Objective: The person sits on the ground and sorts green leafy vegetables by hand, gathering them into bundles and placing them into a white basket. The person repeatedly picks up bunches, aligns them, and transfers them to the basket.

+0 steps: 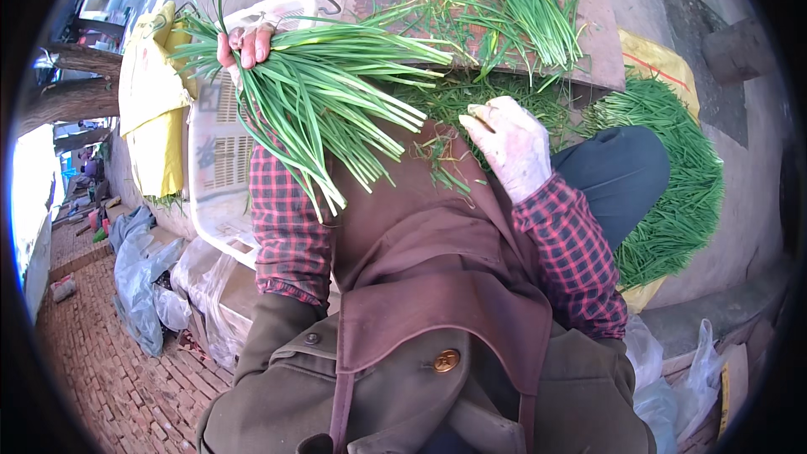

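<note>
My left hand point(247, 49), its fingertips bare, grips a loose bunch of garlic chives point(340, 88) near the leafy end. The pale cut ends fan out to the right and down, above my brown apron point(403, 202). My right hand point(509, 139), in a whitish glove, is raised over the apron's right side, thumb and fingers slightly apart, with nothing seen between them. Chive scraps point(444, 157) lie on the apron by it. Beyond, another pile of chives point(526, 6) rests on a brown board point(599, 38).
A white plastic crate point(195, 202) stands at left beside a yellow sack point(151, 101). At right, a large heap of chives point(681, 183) lies on yellow sacking point(668, 69), beside my knee point(624, 164). Trimmings point(529, 101) lie below the board. Plastic bags point(142, 284) lie at lower left.
</note>
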The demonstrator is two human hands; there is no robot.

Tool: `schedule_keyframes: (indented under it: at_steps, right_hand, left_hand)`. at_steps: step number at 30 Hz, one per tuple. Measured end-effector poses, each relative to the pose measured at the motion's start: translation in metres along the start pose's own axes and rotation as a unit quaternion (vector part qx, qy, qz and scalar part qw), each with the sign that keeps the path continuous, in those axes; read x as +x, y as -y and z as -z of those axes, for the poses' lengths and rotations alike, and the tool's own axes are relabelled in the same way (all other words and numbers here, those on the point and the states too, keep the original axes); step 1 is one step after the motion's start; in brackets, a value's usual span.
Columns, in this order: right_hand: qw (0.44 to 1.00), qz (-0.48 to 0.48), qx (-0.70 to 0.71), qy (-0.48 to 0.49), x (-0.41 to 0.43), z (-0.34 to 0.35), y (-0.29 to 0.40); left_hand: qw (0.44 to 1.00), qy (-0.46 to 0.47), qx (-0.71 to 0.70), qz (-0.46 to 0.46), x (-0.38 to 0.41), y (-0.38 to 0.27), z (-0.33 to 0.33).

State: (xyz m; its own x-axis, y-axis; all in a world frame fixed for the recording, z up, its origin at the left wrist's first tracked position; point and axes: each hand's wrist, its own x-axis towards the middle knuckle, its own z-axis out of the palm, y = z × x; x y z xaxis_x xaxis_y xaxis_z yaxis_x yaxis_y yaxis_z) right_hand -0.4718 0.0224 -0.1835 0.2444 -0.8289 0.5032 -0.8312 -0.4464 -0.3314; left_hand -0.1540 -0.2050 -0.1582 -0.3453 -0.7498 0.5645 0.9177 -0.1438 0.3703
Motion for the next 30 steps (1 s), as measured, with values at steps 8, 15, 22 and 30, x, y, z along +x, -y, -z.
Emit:
schedule_keyframes:
  at_steps: [8,15,22,30]
  right_hand:
    - [0.997,0.059,0.048,-0.014,0.058,-0.004,0.071]
    - [0.994,0.103,0.015,-0.021,0.094,-0.033,0.083]
    - [0.991,0.105,0.057,-0.063,0.108,-0.049,0.075]
    - [0.948,-0.027,0.238,-0.211,0.106,-0.062,0.061]
  left_hand:
    - [1.0,0.011,0.008,0.01,-0.003,0.006,-0.007]
    - [0.995,-0.1,0.006,-0.004,-0.008,0.012,-0.014]
    - [0.989,-0.145,0.001,0.008,-0.01,0.019,-0.011]
    - [0.99,-0.135,-0.012,0.034,-0.013,0.023,-0.009]
